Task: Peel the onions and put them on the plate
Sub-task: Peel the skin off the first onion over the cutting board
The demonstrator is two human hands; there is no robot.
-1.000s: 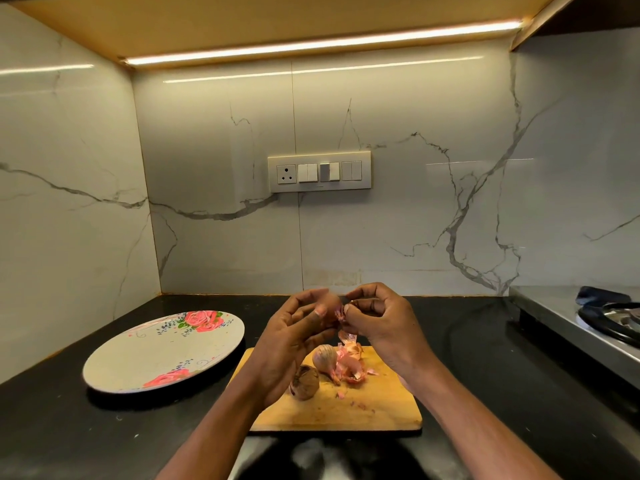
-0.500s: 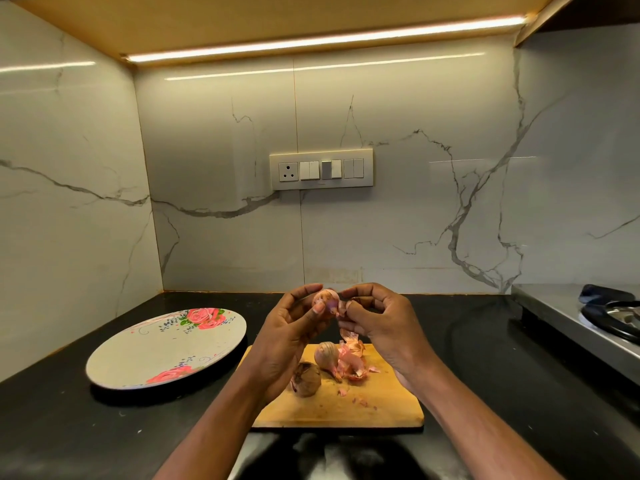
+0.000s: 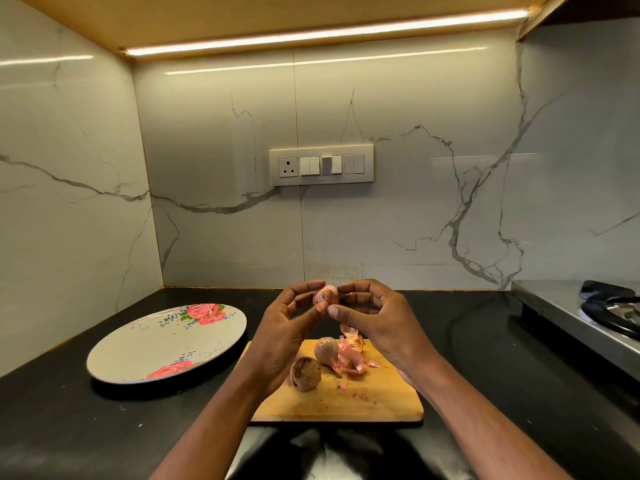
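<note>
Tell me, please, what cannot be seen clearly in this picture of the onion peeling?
- The held onion, head view: fingers of the left hand and right hand cover most of it, so how much skin remains is unclear.
- The cutting board: its left part lies behind the left wrist.
- The stove: cut off by the right edge.
- The pink scraps: too small to count.

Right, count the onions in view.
3: one onion held between the left hand and right hand, two more on the cutting board. Peels might hide more.
</note>
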